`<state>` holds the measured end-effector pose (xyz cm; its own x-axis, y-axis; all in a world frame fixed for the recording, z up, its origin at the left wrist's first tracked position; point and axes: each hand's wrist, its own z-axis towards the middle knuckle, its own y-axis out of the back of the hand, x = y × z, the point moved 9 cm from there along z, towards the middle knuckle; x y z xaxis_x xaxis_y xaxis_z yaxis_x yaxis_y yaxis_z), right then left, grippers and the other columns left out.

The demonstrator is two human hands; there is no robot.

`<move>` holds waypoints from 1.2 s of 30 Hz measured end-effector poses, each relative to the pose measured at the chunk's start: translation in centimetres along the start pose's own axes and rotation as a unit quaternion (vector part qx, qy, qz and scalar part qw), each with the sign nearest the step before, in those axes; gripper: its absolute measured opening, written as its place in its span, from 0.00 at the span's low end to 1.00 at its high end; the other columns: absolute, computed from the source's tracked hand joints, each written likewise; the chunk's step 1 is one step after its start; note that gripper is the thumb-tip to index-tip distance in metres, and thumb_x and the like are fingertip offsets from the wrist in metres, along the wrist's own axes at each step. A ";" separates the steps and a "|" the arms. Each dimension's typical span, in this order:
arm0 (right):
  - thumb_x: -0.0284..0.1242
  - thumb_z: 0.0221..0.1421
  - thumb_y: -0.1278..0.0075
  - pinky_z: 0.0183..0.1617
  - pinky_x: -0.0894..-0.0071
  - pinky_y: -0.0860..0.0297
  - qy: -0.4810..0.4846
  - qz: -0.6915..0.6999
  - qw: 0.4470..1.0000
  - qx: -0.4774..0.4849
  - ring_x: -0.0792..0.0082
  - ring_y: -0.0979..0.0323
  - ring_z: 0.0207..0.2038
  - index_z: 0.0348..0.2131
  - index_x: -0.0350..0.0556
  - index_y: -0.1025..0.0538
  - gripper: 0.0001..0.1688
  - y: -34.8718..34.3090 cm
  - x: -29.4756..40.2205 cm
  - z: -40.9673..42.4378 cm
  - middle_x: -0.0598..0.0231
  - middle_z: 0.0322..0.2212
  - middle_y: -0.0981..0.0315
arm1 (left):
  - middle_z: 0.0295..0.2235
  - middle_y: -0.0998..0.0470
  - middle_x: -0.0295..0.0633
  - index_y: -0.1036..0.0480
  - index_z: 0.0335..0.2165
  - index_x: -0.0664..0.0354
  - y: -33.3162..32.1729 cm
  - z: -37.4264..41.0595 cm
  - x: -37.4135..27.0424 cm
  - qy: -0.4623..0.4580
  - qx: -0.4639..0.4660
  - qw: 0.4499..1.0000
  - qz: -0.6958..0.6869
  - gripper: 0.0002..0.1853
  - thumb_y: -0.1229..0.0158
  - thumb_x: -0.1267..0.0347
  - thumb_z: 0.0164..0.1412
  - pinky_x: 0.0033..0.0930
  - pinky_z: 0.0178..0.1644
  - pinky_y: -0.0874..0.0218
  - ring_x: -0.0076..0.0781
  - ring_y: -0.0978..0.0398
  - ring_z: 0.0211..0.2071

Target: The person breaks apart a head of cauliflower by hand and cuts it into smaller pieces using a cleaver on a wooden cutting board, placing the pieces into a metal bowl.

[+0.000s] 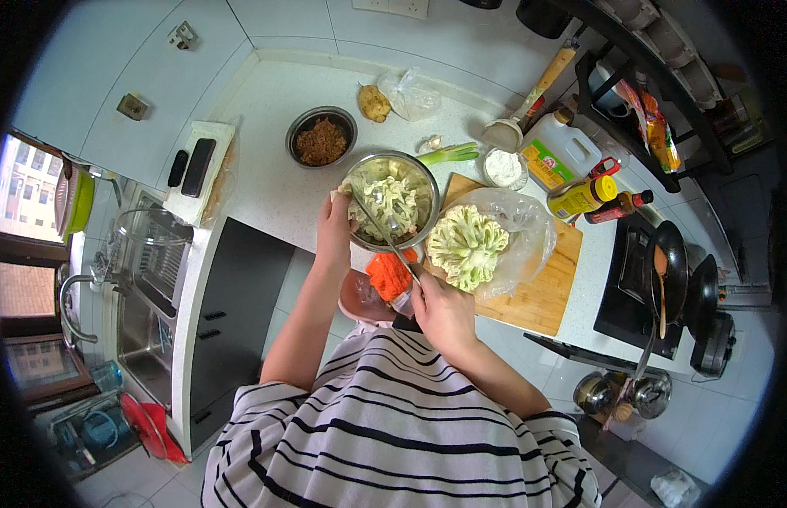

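My right hand (445, 311) grips a kitchen knife (386, 233) by its handle, the blade slanting up and left across the rim of a steel bowl (433, 190). At the bowl's left side my left hand (335, 222) holds a small cauliflower piece (343, 189), partly hidden by the fingers, close to the blade's tip. Cut cauliflower florets (390, 202) lie inside the bowl. To its right, a large cauliflower head (468, 246) rests on a clear plastic bag (532, 222) over a wooden cutting board (539, 301).
A bowl of brown minced food (321, 141), a potato (374, 103), a green onion stalk (454, 153) and a bowl of white powder (503, 167) stand behind. Bottles (584, 195) and a cooktop with a wok (668, 273) are right. Below the counter edge is a pink bin (355, 298).
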<state>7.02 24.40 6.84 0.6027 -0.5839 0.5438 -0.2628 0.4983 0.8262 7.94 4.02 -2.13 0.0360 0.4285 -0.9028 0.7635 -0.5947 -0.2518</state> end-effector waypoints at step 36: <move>0.26 0.52 0.49 0.22 0.59 0.34 -0.021 0.119 0.992 -0.036 0.51 0.30 0.18 0.27 0.40 0.28 0.06 3.1 0.4 0.0 0.52 0.17 0.30 | 0.37 0.26 0.32 0.33 0.45 0.59 -2.1 -1.2 0.6 0.071 0.131 0.984 -0.099 0.15 0.49 0.63 0.63 0.23 0.35 0.39 0.20 0.29 0.33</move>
<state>6.45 25.72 9.58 0.4980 -0.4693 0.7293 -0.3380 0.6694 0.6615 7.15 6.38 -1.72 0.0062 0.6330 -0.7741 0.5734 -0.6365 -0.5159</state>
